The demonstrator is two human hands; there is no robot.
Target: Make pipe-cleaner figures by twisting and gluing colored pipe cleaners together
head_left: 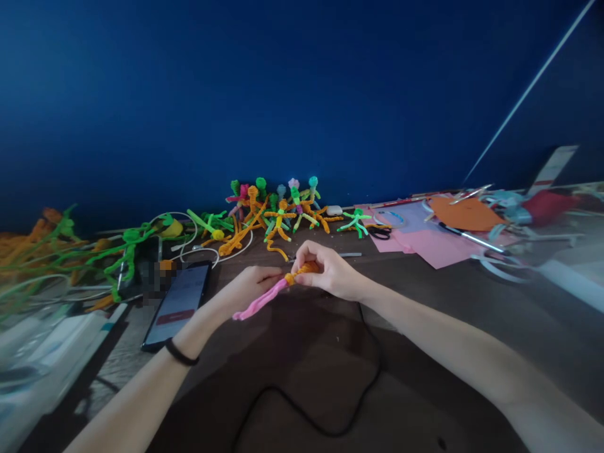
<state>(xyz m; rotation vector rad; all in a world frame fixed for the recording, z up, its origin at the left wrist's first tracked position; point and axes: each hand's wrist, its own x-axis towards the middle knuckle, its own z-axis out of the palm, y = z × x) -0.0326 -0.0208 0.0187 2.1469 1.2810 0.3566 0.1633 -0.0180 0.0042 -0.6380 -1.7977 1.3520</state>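
Over the middle of the dark table, both hands meet at a pipe-cleaner figure [260, 301] with a twisted orange part and long pink strands. My right hand [330, 272] pinches the orange end between thumb and fingers. My left hand [255, 286] is closed at the pink part near the orange join; its fingertips are partly hidden behind the figure. The pink strands hang down to the left, below the left hand. Beyond the hands stand several finished-looking pipe-cleaner figures [282, 220] in orange, green, pink and blue.
A phone [182, 302] lies left of my left forearm, near a white cable [195, 229] and green and orange pipe cleaners [129, 239]. Pink paper [441, 242], black-handled scissors [380, 233] and a pen [472, 240] lie to the right. A black cable [325, 431] curves across the front.
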